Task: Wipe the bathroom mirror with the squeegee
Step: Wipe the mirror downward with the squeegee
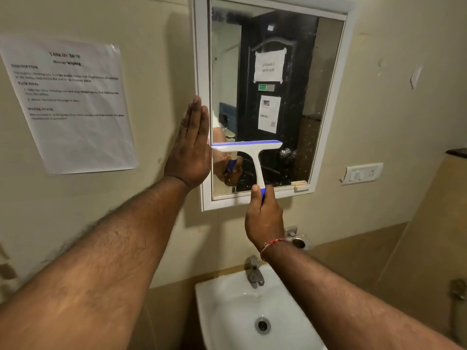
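A white-framed mirror [326,102] hangs on the beige wall, its glass speckled with water marks on the right side. A white squeegee [255,152] with a blue blade edge and blue handle end lies against the lower left part of the glass, blade horizontal. My right hand [264,215] grips its handle from below, near the mirror's bottom frame. My left hand [192,145] is flat, fingers straight and together, pressed against the mirror's left frame edge beside the blade.
A white washbasin [227,306] with a metal tap [254,271] sits directly below. A printed task sheet [73,104] is taped to the wall at left. A switch plate [362,173] is on the wall at right.
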### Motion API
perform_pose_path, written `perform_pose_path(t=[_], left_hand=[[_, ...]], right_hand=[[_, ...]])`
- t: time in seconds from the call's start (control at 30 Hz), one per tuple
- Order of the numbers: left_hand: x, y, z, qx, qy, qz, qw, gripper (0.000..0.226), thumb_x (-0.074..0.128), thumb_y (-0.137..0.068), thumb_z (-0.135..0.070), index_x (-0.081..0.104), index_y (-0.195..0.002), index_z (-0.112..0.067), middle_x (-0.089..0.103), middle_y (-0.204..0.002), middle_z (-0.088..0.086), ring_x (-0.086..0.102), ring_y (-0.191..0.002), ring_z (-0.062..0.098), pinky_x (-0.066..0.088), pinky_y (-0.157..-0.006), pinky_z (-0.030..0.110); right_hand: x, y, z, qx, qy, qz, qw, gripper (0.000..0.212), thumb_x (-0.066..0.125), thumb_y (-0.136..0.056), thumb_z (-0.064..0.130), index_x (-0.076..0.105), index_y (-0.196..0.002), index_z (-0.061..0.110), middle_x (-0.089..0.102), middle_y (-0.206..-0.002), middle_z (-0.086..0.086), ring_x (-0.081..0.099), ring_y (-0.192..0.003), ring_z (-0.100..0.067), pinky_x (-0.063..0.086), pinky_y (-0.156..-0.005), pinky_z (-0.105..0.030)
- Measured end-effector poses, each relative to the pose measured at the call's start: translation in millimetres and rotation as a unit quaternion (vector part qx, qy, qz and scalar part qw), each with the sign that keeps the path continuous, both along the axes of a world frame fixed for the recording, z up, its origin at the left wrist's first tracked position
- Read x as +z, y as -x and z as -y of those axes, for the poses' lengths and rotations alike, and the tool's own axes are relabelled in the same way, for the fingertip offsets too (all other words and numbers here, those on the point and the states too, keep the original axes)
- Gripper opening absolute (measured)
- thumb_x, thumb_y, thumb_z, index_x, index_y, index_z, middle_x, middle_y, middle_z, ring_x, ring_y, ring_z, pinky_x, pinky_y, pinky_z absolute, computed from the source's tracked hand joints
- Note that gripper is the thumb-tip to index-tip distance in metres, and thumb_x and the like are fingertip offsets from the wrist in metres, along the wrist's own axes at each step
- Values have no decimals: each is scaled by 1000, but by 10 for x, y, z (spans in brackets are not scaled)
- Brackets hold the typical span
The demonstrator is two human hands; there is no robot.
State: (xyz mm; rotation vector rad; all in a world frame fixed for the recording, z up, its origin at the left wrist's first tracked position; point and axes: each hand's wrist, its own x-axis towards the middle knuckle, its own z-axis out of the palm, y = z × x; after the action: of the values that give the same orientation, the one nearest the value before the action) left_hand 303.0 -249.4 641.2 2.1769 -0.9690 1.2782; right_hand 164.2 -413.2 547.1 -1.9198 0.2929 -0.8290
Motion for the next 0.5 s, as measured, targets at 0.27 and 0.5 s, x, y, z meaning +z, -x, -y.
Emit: perform_pose_path(t=[0.27,0.5], left_hand=[[-442,19,-42,-2,-12,-15,1000,83,46,-104,3,6,-177,0,1,-187,26,4,-175,45,21,-140,62],[-613,61,-88,-2,-25,-23,999,83,46,-102,10,9,-177,2,3,-187,25,6,-175,43,23,-140,60]], right_hand=[[-386,122,13,-10,9,-44,999,29,36,-115,52,49,-108,27,61,-75,-1,60,-62,-17,48,-54,-33],[-642,190,-14,-23,15,-77,997,30,37,-115,51,49,-107,24,59,-70,0,56,-57,-15,41,-50,-29]])
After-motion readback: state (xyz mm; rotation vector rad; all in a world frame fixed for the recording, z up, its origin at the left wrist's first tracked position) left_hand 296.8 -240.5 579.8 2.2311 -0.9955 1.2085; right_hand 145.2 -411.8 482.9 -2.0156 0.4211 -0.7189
